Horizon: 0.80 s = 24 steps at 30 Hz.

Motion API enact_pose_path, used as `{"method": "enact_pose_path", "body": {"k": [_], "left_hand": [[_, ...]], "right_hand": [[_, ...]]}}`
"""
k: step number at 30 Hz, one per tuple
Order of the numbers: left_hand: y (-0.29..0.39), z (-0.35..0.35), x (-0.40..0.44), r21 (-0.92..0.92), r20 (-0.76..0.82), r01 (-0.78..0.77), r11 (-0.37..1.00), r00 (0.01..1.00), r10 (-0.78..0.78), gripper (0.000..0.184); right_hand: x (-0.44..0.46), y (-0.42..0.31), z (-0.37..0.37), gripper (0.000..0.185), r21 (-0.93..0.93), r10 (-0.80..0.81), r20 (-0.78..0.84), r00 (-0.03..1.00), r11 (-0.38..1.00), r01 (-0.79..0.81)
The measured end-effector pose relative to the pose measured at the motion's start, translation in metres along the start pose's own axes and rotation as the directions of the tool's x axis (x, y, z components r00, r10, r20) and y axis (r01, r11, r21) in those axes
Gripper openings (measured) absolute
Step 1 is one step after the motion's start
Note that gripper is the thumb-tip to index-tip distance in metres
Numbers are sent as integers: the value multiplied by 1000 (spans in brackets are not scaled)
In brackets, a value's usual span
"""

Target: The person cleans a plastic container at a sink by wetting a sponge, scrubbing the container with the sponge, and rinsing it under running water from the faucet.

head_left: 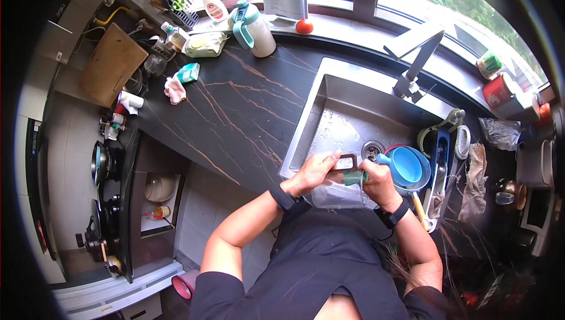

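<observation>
Over the near edge of the steel sink (347, 93), my left hand (316, 173) is closed around a clear jug (338, 196) by its brown handle (346, 161). The jug is tilted onto its side. My right hand (379, 186) is closed on a green scrubber (355, 178) against the jug's wall; its exact kind is hard to make out. Just right of that hand, a light blue bowl (406, 166) is nested in a larger blue basin in the sink. The drain (372, 149) lies beyond my hands.
A grey faucet (415, 78) rises behind the sink. Right of it stand a utensil holder (438, 170) and a draped cloth (474, 176). Along the window are a teal-lidded pitcher (259, 34), a tomato (304, 26) and a spray bottle (209, 2). A pink cloth (175, 90) lies on the counter.
</observation>
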<state>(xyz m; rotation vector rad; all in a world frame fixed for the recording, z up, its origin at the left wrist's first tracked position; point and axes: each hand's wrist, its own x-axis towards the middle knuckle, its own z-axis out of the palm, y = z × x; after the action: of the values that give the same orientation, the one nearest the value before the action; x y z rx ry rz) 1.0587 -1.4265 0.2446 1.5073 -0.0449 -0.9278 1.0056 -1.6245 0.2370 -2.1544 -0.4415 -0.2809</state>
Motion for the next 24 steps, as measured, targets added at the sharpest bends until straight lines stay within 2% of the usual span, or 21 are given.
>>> {"method": "enact_pose_path", "body": {"k": [1,2,4,5,6,7,8,9,10,11,12,14,15,16,17,18,19,20,22,23,24], "left_hand": [[-4,3,0,59,-106,-114,992,987,120,46],[-6,5,1,62,-100,-113,992,988,119,46],[9,18,-6,257,-221,-421,870,850,478,42],[21,20,-14,323,-200,-392,861,861,467,32],[24,22,-15,320,-200,-395,861,861,469,32],[27,22,-16,553,-31,-571,607,714,699,29],[30,21,-16,699,196,-667,259,526,827,26],[33,20,-18,703,193,-663,258,527,828,26],[36,20,-20,685,282,-709,165,467,838,26],[39,20,-21,656,369,-751,72,402,838,27],[40,19,-21,616,453,-787,-21,332,827,28],[33,16,-17,617,428,-787,3,339,838,29],[29,15,-16,649,287,-746,147,419,861,30],[28,15,-16,659,145,-695,286,491,859,31],[26,20,-17,612,5,-654,444,565,825,29],[25,19,-19,613,6,-654,443,564,825,29],[24,15,-20,571,-73,-536,622,721,689,34],[21,13,-20,511,-140,-384,769,845,515,39],[10,9,-10,414,-126,-416,810,855,503,44],[4,7,-6,301,-142,-377,876,891,432,46],[3,7,-5,183,-151,-327,927,922,356,48]], "right_hand": [[0,6,2,11,50,54,-21,998,997,-53],[0,10,6,10,107,102,-49,994,990,-96],[-7,24,15,8,226,211,-32,977,954,-199],[-11,24,21,10,402,404,58,913,828,-392],[-12,19,28,13,540,555,185,811,632,-555],[-3,0,17,14,517,653,407,639,412,-750],[-8,-7,16,12,668,575,546,609,141,-731],[-17,-4,21,13,645,511,657,555,0,-764],[-29,1,28,15,598,429,755,496,-140,-789],[-38,5,31,15,637,275,766,582,-194,-747],[-39,6,30,13,547,204,837,508,-365,-754],[-14,-26,5,14,543,439,797,415,-220,-810],[-14,-20,5,19,547,567,713,412,-82,-833],[-14,-12,8,19,618,608,589,533,86,-781],[-18,2,16,17,626,616,417,669,339,-702],[-17,6,18,15,573,566,245,787,570,-589],[-15,8,20,15,481,399,49,916,794,-371],[-15,10,16,13,383,285,-17,958,887,-258],[-18,19,12,8,133,198,-17,980,972,-194],[-19,21,11,8,133,198,-14,980,972,-194],[-16,15,4,8,56,110,16,994,992,-111]]}}
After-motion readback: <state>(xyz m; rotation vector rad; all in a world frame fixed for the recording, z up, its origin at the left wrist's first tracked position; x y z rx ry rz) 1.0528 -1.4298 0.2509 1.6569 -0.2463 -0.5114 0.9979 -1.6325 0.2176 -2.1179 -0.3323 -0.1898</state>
